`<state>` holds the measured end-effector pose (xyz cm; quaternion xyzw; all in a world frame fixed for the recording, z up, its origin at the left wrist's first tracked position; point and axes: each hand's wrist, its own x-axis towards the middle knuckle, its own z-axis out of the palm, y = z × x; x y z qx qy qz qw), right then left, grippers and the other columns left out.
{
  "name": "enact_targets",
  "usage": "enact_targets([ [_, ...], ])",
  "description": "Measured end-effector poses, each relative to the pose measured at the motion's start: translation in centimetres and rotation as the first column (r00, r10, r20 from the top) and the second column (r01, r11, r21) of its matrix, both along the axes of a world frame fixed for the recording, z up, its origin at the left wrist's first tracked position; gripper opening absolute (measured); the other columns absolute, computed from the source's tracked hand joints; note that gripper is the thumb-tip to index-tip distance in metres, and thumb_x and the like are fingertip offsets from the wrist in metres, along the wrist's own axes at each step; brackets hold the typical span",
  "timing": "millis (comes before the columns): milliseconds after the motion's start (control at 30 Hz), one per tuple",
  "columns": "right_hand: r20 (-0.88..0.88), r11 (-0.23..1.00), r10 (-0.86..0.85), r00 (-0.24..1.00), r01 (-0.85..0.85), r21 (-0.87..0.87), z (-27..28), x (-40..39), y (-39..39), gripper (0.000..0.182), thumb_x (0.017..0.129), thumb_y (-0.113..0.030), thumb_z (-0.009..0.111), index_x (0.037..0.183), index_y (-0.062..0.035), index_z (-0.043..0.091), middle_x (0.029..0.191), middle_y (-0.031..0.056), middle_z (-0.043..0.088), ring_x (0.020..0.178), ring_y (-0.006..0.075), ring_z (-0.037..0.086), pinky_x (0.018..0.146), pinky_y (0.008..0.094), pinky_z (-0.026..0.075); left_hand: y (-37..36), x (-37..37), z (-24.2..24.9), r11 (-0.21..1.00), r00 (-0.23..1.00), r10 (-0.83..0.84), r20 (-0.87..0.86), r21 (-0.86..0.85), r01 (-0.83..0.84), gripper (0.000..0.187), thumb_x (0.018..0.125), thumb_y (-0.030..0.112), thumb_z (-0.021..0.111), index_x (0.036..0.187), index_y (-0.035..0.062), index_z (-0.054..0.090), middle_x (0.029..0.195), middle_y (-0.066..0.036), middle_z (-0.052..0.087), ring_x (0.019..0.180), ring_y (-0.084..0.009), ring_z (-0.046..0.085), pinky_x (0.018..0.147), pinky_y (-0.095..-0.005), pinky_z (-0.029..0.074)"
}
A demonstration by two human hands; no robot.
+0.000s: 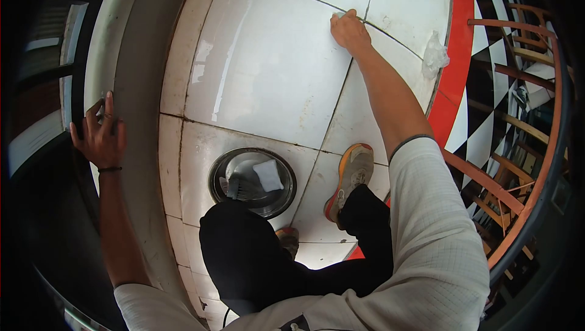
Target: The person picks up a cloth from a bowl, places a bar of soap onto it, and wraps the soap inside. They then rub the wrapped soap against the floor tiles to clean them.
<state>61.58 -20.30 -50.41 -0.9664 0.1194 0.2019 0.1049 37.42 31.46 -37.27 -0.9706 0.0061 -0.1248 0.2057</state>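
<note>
My right hand is closed and pressed to the white floor tile, near a joint between tiles. A small pale edge shows at its fingertips, too little to name. My left hand rests with fingers spread against the pale ledge at the left. On the floor in front of my knee stands a round metal basin. Inside it lie a white folded cloth or pad and a brush-like thing with bristles, partly hidden by my knee. Wet streaks shine on the large tile.
A crumpled clear plastic bag lies by the red border strip. Beyond it are black-and-white checkered tiles and an orange-brown railing, with wooden furniture behind. My shoe stands right of the basin.
</note>
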Motion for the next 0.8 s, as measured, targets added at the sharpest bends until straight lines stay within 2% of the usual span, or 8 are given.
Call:
enact_targets([
  [133, -0.083, 1.0, 0.017, 0.996, -0.016, 0.022, 1.0, 0.1, -0.1, 0.059, 0.099, -0.045, 0.041, 0.126, 0.0071, 0.04, 0.12, 0.0288, 0.062, 0.118, 0.0405, 0.059, 0.096, 0.0492, 0.05, -0.6, 0.1, 0.4, 1.0, 1.0, -0.004, 0.009, 0.011, 0.004, 0.066, 0.077, 0.027, 0.065, 0.142, 0.0389, 0.053, 0.122, 0.011, 0.062, 0.113, -0.0085, 0.059, 0.117, -0.0505, 0.016],
  [233, -0.043, 0.997, -0.018, 0.999, 0.021, 0.075, -0.7, 0.4, -0.9, 0.062, 0.098, -0.047, 0.044, 0.13, 0.006, 0.039, 0.121, 0.0288, 0.062, 0.118, 0.0413, 0.059, 0.096, 0.0497, 0.049, -0.4, 0.1, 0.2, 1.0, 1.0, -0.015, 0.021, 0.0, 0.015, 0.068, 0.078, 0.027, 0.067, 0.143, 0.041, 0.051, 0.121, 0.008, 0.061, 0.112, -0.0098, 0.06, 0.118, -0.0508, 0.016],
  [367, 0.04, 0.996, -0.009, 0.999, 0.005, 0.094, -0.1, -0.8, -1.1, 0.063, 0.096, -0.049, 0.048, 0.132, 0.0021, 0.039, 0.123, 0.029, 0.061, 0.117, 0.0429, 0.059, 0.097, 0.0503, 0.048, -0.5, 0.2, 0.3, 1.0, 1.0, -0.012, 0.01, -0.002, 0.012, 0.067, 0.078, 0.027, 0.066, 0.142, 0.0406, 0.051, 0.121, 0.008, 0.061, 0.112, -0.0095, 0.059, 0.118, -0.0507, 0.016],
  [467, 0.034, 0.997, 0.016, 0.999, -0.019, 0.077, 0.3, -0.5, -0.8, 0.064, 0.096, -0.049, 0.048, 0.132, 0.0025, 0.04, 0.122, 0.0289, 0.061, 0.116, 0.0429, 0.059, 0.097, 0.0502, 0.049, -0.3, 0.0, 0.2, 1.0, 1.0, -0.018, 0.006, -0.012, 0.018, 0.067, 0.079, 0.027, 0.066, 0.143, 0.0402, 0.051, 0.122, 0.009, 0.061, 0.112, -0.0096, 0.059, 0.118, -0.0509, 0.017],
  [667, 0.075, 0.989, -0.118, 0.99, 0.11, 0.101, 0.5, -1.1, -0.4, 0.065, 0.096, -0.047, 0.048, 0.126, 0.0097, 0.042, 0.121, 0.0311, 0.061, 0.115, 0.042, 0.061, 0.096, 0.049, 0.05, 0.1, 0.0, 0.1, 0.999, 0.999, 0.011, -0.031, -0.03, -0.012, 0.068, 0.078, 0.027, 0.066, 0.144, 0.039, 0.05, 0.126, 0.01, 0.06, 0.115, -0.0094, 0.058, 0.117, -0.0517, 0.017],
  [800, 0.1, 1.0, 0.0, 0.995, -0.002, 0.018, 0.0, -1.6, -0.2, 0.06, 0.098, -0.046, 0.045, 0.121, 0.01, 0.044, 0.117, 0.0313, 0.062, 0.11, 0.0417, 0.063, 0.092, 0.0491, 0.051, -0.5, 0.1, 0.4, 1.0, 1.0, 0.0, -0.012, -0.015, 0.0, 0.068, 0.078, 0.027, 0.066, 0.143, 0.0389, 0.051, 0.126, 0.01, 0.06, 0.115, -0.0092, 0.058, 0.117, -0.0512, 0.017],
])
